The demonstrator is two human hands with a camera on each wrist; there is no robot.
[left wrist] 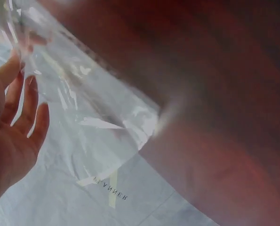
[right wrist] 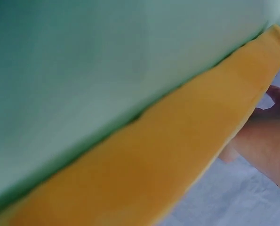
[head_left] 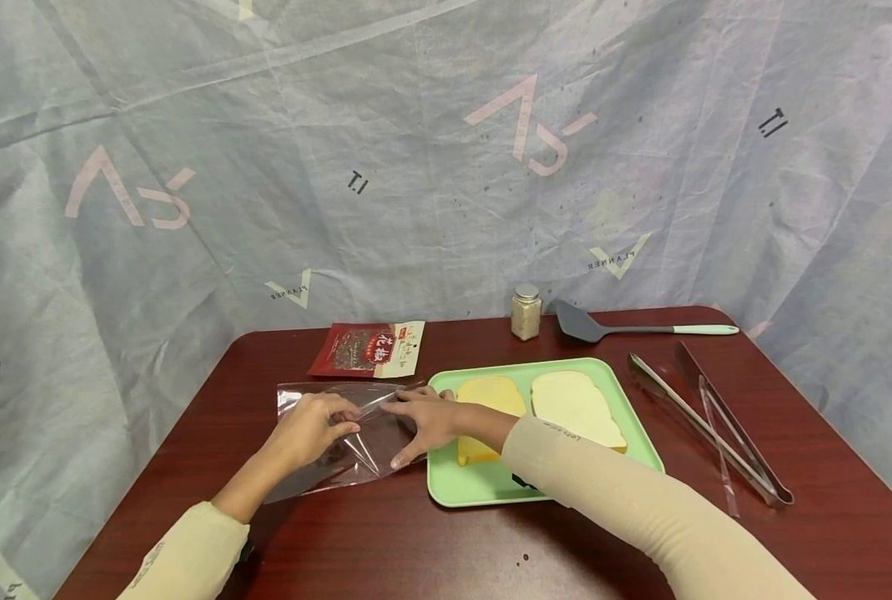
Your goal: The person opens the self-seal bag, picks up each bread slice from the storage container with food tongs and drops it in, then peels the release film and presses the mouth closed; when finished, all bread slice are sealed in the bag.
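Observation:
A clear plastic bag (head_left: 363,454) lies in creases on the dark red table, left of a green tray (head_left: 449,493). My left hand (head_left: 313,429) pinches the film between thumb and index finger at its upper middle; the left wrist view shows the bag (left wrist: 97,117) hanging from that pinch, the other fingers loosely extended. My right hand (head_left: 427,421) reaches across the tray to the bag's right end, thumb and fingers spread, fingertips at the film. Beneath that wrist sits a yellowish bread slice (head_left: 491,392), its crust large in the right wrist view. A paler bread slice (head_left: 573,408) lies beside it.
Behind the bag lies a red spice packet (head_left: 363,350). A small glass jar (head_left: 526,313) and a grey spatula (head_left: 584,327) with a pale handle are at the back edge. Metal tongs (head_left: 746,454) lie on the right, a clear plastic strip (head_left: 719,450) across them.

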